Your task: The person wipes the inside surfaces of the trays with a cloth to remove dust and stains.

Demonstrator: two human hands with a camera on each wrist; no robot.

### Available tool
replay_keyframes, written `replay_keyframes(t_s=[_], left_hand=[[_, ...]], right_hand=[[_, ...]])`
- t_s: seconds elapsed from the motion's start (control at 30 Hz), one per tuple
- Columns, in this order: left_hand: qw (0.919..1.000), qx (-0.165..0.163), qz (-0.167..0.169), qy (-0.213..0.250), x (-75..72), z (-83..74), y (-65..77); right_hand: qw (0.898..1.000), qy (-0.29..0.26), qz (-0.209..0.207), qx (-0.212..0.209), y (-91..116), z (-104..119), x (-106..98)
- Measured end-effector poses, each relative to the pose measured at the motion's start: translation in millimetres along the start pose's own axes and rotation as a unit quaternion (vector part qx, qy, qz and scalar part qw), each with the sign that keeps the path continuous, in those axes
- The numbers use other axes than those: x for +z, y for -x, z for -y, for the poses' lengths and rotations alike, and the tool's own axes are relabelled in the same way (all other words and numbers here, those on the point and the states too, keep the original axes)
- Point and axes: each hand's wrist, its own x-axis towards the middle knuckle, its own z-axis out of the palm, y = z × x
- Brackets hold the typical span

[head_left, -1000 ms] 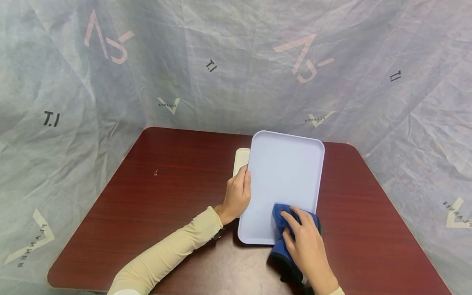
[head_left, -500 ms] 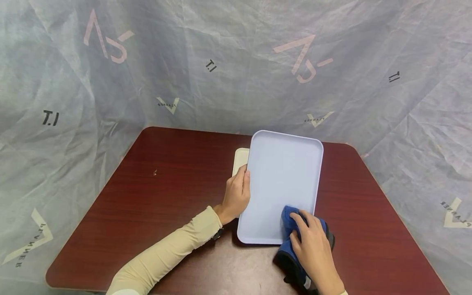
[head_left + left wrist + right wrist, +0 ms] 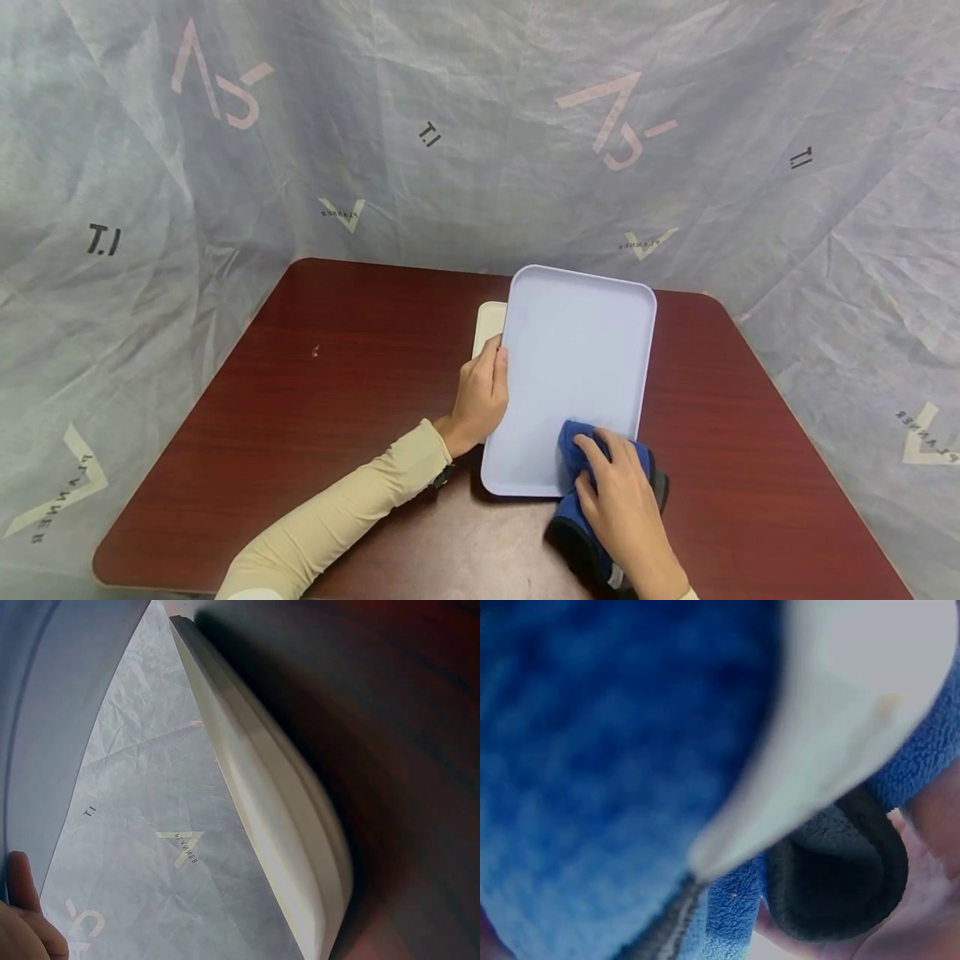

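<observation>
My left hand (image 3: 480, 396) grips the left edge of a pale lavender-blue tray (image 3: 573, 350), thumb on the near side of the rim. The tray is raised and tilted, its inner face towards me. In the left wrist view, the back of the tray (image 3: 67, 697) and some fingertips (image 3: 22, 881) show at the left. My right hand (image 3: 626, 500) holds a bunched blue cloth (image 3: 573, 446) with black edging against the tray's lower right corner. Blue pile of the cloth (image 3: 615, 750) fills much of the right wrist view, beside a blurred whitish strip.
Behind the raised tray a cream tray (image 3: 490, 325) lies on the reddish-brown table (image 3: 337, 433), mostly hidden; the left wrist view shows layered cream edges (image 3: 262, 780). A grey printed sheet (image 3: 465, 167) hangs around the table's back and sides.
My right hand slid the cloth rightwards along the tray's lower part, then back to the left. The left hand and tray have hardly moved.
</observation>
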Motion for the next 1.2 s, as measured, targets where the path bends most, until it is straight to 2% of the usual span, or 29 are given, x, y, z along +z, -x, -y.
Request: replay_keyframes(t_s=[0.4, 0.73, 1.2], left_hand=[[0.9999, -0.009, 0.004, 0.006, -1.0, 2.5, -0.1], [0.9998, -0.016, 0.001, 0.01, -1.0, 2.7, -0.3], [0.9996, -0.027, -0.001, 0.001, -2.1, 6.5, -2.6]], right_hand=[[0.997, 0.009, -0.004, -0.081, -12.0, 34.4, 10.9], [0.986, 0.024, -0.01, -0.167, -18.3, 62.2, 22.1], [0.984, 0.027, 0.013, -0.174, -11.3, 64.7, 24.0]])
